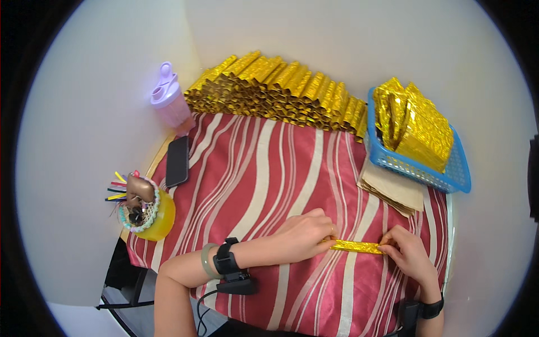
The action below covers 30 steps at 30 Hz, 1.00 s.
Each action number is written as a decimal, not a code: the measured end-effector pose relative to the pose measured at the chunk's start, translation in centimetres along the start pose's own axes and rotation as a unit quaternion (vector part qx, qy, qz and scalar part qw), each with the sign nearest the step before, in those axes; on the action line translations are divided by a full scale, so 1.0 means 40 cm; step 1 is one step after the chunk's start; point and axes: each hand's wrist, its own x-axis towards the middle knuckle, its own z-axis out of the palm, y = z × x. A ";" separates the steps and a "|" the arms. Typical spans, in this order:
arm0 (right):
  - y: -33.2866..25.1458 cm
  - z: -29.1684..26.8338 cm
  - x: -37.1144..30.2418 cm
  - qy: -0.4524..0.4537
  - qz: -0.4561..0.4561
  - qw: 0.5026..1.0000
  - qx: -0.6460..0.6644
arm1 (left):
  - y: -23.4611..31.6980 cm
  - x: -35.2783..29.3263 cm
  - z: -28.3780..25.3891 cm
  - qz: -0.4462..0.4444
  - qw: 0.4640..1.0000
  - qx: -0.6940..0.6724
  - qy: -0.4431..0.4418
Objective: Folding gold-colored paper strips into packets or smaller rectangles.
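A narrow folded strip of shiny gold foil paper [356,246] stretches level between my two hands, just above the striped cloth. My left hand [304,236] pinches its left end, with the thumb and fingertips pressed together. At the other end, my right hand [405,251] grips the strip between thumb and fingers. Both hands cover the very ends of the paper. Whether the strip touches the cloth, I cannot tell.
Folded gold tubes [281,90] are stacked along the back. At the right, a blue basket [418,168] holds gold sheets, beside brown papers [390,188]. A purple bottle [171,104], a black phone [177,161] and a yellow container [161,221] stand or lie on the left of the red striped cloth [236,185].
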 end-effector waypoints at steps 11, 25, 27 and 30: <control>0.024 0.024 -0.014 0.050 -0.035 0.998 0.029 | -0.015 -0.020 0.026 -0.011 0.999 -0.031 0.021; 0.045 0.024 -0.011 0.104 -0.133 0.986 -0.021 | -0.008 -0.008 0.006 -0.023 0.999 -0.026 -0.004; 0.040 0.022 -0.011 0.121 -0.145 0.980 -0.055 | -0.003 -0.008 -0.002 -0.023 1.000 -0.021 -0.003; 0.048 0.023 -0.012 0.162 -0.183 0.959 -0.141 | -0.002 0.000 -0.002 -0.010 0.999 -0.029 0.022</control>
